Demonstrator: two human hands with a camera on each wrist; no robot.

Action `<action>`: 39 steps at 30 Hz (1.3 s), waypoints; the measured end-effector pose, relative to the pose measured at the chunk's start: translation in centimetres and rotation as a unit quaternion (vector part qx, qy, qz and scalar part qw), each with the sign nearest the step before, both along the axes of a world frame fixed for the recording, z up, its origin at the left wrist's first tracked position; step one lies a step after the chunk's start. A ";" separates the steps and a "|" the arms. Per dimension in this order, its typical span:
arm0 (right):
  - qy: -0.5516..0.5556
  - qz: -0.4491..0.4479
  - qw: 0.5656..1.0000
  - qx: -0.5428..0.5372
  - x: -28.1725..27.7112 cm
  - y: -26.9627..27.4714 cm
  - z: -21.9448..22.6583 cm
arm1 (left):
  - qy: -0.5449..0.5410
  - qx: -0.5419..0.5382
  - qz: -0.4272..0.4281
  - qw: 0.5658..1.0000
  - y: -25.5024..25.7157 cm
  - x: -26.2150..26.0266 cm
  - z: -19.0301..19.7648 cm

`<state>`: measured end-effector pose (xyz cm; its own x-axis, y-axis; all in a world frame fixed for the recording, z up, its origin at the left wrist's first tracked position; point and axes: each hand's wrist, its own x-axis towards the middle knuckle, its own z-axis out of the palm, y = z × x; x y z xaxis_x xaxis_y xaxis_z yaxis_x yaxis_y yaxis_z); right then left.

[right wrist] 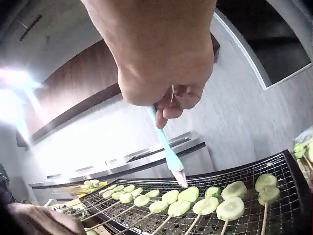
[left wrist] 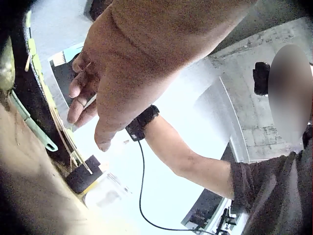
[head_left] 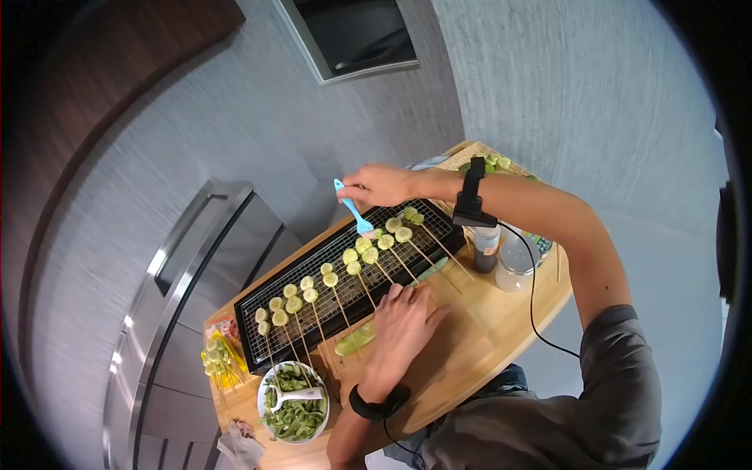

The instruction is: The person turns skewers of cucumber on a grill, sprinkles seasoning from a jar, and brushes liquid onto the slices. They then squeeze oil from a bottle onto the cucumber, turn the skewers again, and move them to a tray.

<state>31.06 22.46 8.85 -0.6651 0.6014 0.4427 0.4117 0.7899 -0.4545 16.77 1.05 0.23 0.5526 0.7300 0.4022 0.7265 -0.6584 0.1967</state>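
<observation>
Right hand (head_left: pixel 376 186) grips light-blue brush (head_left: pixel 354 211), bristles at pale green slices on thin wooden skewers (head_left: pixel 338 304), laid across black rectangular wire-mesh grill (head_left: pixel 294 270). Left hand (head_left: pixel 403 325) by skewer ends. White bowl (head_left: pixel 327 415) holds green peelings plus white peeler (head_left: pixel 296 395).

Brush handle (right wrist: pixel 163 139) partly hidden

Metal wire mesh (head_left: pixel 313 257) tops the matt barbecue grill (head_left: pixel 244 341). The tabletop (head_left: pixel 470 337) is smooth wood, the bowl (head_left: pixel 327 409) at seven o'clock glossy; the basting brush (head_left: pixel 352 207) looks like smooth plastic
</observation>
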 end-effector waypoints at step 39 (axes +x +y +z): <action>-0.062 -0.067 0.995 -0.031 1.1 2.4 -0.9 | 0.058 -0.048 0.007 0.997 0.3 0.7 -1.3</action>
<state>32.16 24.83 7.96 -0.6234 0.7127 0.3216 0.5678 0.6954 -0.4406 17.45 1.31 -1.11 0.5808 0.7700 0.2641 0.7569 -0.6302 0.1730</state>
